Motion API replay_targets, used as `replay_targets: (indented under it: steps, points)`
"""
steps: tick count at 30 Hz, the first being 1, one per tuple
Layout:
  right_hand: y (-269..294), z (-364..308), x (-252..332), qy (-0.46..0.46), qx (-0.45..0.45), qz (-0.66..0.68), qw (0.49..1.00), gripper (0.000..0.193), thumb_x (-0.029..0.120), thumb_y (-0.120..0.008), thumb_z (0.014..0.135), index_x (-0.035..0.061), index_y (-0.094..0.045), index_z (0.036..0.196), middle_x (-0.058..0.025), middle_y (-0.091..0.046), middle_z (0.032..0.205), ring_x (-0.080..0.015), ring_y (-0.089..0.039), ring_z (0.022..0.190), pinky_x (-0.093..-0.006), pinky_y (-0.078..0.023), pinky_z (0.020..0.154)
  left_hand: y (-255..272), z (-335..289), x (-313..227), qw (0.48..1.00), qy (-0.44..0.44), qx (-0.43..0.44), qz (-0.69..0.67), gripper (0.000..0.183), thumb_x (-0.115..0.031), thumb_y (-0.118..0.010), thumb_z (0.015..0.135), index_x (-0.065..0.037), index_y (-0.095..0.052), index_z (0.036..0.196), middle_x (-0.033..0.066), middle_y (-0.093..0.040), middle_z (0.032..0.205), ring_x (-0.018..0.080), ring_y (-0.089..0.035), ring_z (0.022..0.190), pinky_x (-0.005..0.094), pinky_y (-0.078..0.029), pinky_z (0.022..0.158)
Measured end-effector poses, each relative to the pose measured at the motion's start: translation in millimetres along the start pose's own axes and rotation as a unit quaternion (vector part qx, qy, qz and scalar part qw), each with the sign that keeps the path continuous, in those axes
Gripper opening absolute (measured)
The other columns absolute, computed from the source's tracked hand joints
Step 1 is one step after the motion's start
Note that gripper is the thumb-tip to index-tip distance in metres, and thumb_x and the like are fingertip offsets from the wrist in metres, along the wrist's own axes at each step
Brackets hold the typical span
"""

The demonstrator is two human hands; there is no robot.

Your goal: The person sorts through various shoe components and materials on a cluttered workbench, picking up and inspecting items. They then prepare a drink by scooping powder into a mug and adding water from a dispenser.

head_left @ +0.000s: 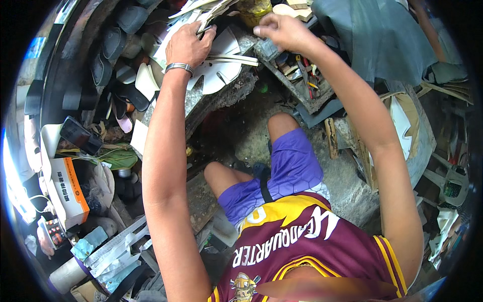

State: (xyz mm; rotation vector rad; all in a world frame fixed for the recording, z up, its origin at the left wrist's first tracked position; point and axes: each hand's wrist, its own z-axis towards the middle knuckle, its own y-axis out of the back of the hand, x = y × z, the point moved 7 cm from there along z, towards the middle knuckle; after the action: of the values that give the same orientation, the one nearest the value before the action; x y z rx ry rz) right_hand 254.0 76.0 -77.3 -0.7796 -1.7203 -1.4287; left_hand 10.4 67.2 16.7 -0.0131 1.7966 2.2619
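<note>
My left hand (188, 46) is closed over a pile of white cut sheets (220, 75) at the far side. Between its fingertips sticks out a thin dark thing (203, 31), too small to name. Light, narrow strips (236, 59) lie across the sheets, and the pile rests on a rough stone block (229, 95). To the right, my right hand (288, 32) hangs with curled fingers beside a yellow tin (255, 11). Whether anything is inside those fingers cannot be made out. Just below it stands a tray (316, 104) of hand tools, some with red handles.
Dark shoe soles (114, 43) crowd the far left. A phone (80, 136) and a white-and-orange box (69, 194) lie nearer on that side. Grey sheeting (375, 43) drapes at far right, above a worn wooden stick (331, 138). My knees are under the stone block.
</note>
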Motion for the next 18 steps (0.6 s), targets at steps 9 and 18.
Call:
replay_targets:
  steps: [9, 18]
  points:
    - [-12.5, 4.7, -2.0, 0.128, -0.165, -0.170, 0.963, 0.033, 0.033, -0.070, 0.098, 0.0022, -0.076, 0.109, -0.0254, -0.076, 0.098, -0.0433, -0.073, 0.099, -0.0509, -0.057, 0.091, -12.8, 14.0, 27.3, 0.999, 0.006, 0.009, -0.051, 0.063, -0.062, -0.067, 0.091, -0.012, -0.077, 0.128, 0.0229, -0.077, 0.114, 0.0413, -0.073, 0.109, 0.0470, -0.056, 0.098]
    - [40.8, -10.5, -9.1, 0.110, -0.180, 0.386, 0.898, 0.037, 0.038, -0.061, 0.108, 0.0027, -0.068, 0.119, -0.0078, -0.073, 0.094, -0.0156, -0.067, 0.077, -0.0299, -0.055, 0.069, -16.0, 16.3, 40.7, 0.996, -0.009, 0.015, -0.088, 0.065, -0.063, -0.069, 0.090, -0.011, -0.076, 0.128, 0.0246, -0.076, 0.114, 0.0408, -0.073, 0.109, 0.0458, -0.056, 0.097]
